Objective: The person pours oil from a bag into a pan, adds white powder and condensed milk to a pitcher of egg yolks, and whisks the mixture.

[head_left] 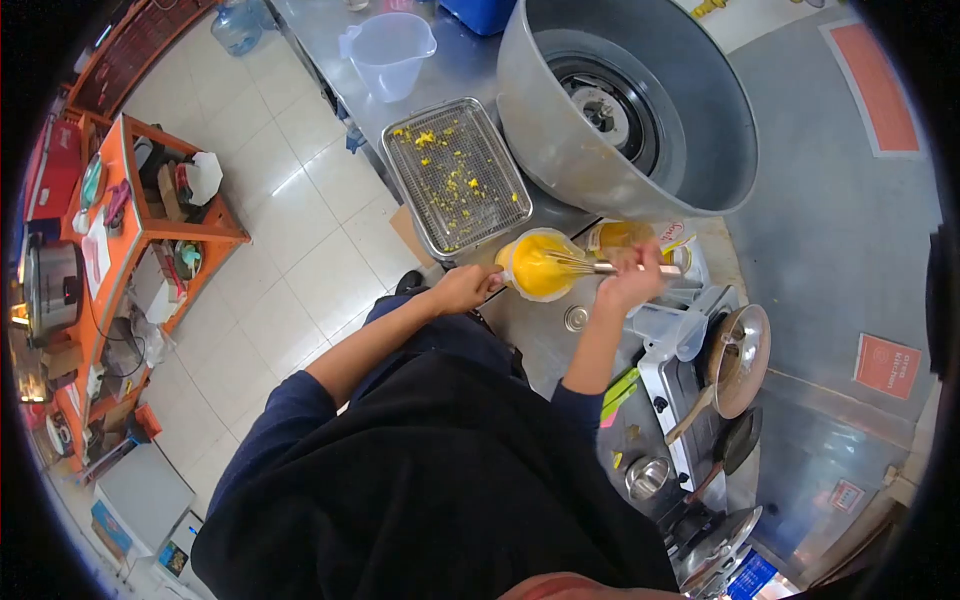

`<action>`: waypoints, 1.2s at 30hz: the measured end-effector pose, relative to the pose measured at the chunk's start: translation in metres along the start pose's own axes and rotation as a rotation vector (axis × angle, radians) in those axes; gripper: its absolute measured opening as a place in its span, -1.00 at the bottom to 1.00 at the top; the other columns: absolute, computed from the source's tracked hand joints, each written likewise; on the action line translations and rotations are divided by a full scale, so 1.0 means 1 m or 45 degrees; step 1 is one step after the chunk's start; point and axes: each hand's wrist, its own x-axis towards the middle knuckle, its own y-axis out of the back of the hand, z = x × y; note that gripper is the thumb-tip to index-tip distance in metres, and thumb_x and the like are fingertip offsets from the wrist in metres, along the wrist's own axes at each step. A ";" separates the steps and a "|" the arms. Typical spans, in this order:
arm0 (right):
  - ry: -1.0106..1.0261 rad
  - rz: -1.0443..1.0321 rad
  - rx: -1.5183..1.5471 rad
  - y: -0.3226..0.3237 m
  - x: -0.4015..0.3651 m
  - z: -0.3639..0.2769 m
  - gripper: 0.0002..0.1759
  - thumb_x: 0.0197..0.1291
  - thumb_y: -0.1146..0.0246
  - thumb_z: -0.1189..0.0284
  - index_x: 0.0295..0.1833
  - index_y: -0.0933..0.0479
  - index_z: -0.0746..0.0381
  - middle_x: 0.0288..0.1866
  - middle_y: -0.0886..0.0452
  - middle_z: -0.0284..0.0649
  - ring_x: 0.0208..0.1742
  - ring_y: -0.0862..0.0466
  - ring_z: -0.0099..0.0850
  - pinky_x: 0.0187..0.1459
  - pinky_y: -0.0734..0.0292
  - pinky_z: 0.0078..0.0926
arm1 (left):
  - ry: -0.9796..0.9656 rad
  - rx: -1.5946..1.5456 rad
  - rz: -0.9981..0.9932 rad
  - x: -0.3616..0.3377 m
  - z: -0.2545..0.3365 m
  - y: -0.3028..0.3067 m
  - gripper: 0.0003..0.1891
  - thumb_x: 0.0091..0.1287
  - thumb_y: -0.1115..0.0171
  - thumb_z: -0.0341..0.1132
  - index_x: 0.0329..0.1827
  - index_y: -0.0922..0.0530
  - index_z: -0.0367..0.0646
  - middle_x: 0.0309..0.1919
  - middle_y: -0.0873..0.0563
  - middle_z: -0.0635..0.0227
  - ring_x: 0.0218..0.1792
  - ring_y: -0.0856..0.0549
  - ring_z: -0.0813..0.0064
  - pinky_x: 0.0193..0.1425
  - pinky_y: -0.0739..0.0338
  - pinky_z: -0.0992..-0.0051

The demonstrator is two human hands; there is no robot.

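Observation:
My left hand is closed on the handle of a pale plastic jug that stands on the metal worktop. Inside the jug is a thick, bright yellow mixture. In my right hand is a wire whisk, gripped by its metal handle. The whisk lies nearly level, its wires dipping into the yellow mixture. Right behind the jug sits a wire rack on a metal tray, with yellow crumbs scattered over it. Beside the jug stands a container with yellow contents, partly hidden by my right hand.
A large round metal machine bowl stands at the back. Near it is a translucent measuring jug. On the right are a gas stove, a frying pan and a small metal bowl. An orange shelf stands left across the tiled floor.

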 end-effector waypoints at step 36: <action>0.192 0.374 -0.046 -0.007 -0.017 0.041 -0.85 0.15 -0.25 0.40 -0.34 -0.45 0.24 -0.58 -0.41 -0.38 -0.65 -0.29 -0.67 -0.66 -0.08 -0.69 | -0.029 -0.038 0.032 0.004 -0.013 -0.003 -0.68 0.43 0.14 -0.16 -0.35 -0.42 -0.23 -0.57 -0.50 0.09 -0.46 -0.52 0.08 -0.31 -0.37 0.23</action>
